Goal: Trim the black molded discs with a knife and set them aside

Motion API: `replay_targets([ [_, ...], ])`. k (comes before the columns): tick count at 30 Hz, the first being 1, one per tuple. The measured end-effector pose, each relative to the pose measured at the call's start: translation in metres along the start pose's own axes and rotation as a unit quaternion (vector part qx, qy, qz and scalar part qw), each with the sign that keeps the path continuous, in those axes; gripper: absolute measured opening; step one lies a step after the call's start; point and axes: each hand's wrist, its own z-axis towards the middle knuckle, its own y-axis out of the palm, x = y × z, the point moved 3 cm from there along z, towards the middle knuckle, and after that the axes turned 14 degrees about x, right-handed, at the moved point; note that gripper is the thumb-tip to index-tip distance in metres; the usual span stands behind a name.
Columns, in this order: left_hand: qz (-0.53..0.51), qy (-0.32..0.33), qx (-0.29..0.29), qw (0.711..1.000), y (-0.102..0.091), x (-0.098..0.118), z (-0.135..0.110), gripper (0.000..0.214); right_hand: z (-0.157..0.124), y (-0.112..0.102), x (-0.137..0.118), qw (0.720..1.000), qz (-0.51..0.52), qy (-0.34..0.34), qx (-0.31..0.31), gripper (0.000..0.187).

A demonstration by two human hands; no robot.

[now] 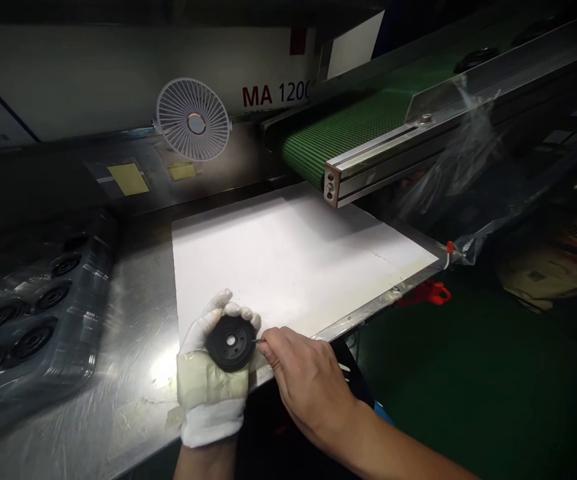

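My gloved left grip (213, 373) clenches the black moulded disc (230, 343) steady while my bare right grip (308, 380) pinches a fine metal tip (258, 341) lightly against its rim.

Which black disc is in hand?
The black disc gripped in the gloved left hand; the others sit in the clear tray or on the green conveyor belt.

Workstation interior under dim light, brightest on the bench. A stainless-steel workbench (133, 393) bearing a white sheet (288, 260) lies just below the end of a green belt conveyor (348, 130) in a metal frame; behind stand a pale machine housing (93, 80) lettered "MA 120" and a small white caged fan (192, 119). Right: clear plastic sheeting (453, 167) and cardboard (558, 263) above a dark green floor (468, 380).
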Motion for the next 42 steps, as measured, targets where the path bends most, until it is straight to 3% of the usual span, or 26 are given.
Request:
replay_targets([
  [8,-0.044,0.108,0.039,0.992,0.002,-0.01,0.003,0.019,-0.008,0.006,-0.011,1.0,0.011,-0.021,0.012,0.026],
  [14,0.05,-0.027,-0.025,0.998,0.003,-0.008,-0.002,0.04,-0.003,0.0,-0.002,1.0,0.007,-0.015,0.008,0.025],
  [21,-0.042,0.025,0.021,0.999,0.005,-0.013,0.007,0.013,-0.004,0.002,-0.003,1.0,-0.009,0.001,0.005,0.025],
  [26,-0.075,0.075,0.033,0.994,0.001,-0.014,0.007,0.018,-0.006,0.005,-0.009,1.0,-0.002,-0.018,0.019,0.028],
  [32,0.036,-0.015,-0.011,0.999,0.003,-0.009,-0.002,0.039,-0.002,-0.002,0.001,1.0,0.004,-0.011,0.013,0.025],
  [38,-0.03,0.022,0.02,0.999,0.007,-0.012,0.003,0.015,-0.001,0.0,0.0,1.0,-0.016,0.005,0.008,0.024],
  [42,-0.076,0.065,0.044,0.994,0.006,-0.014,0.005,0.014,-0.006,0.005,-0.008,1.0,0.006,-0.008,0.008,0.026],
])
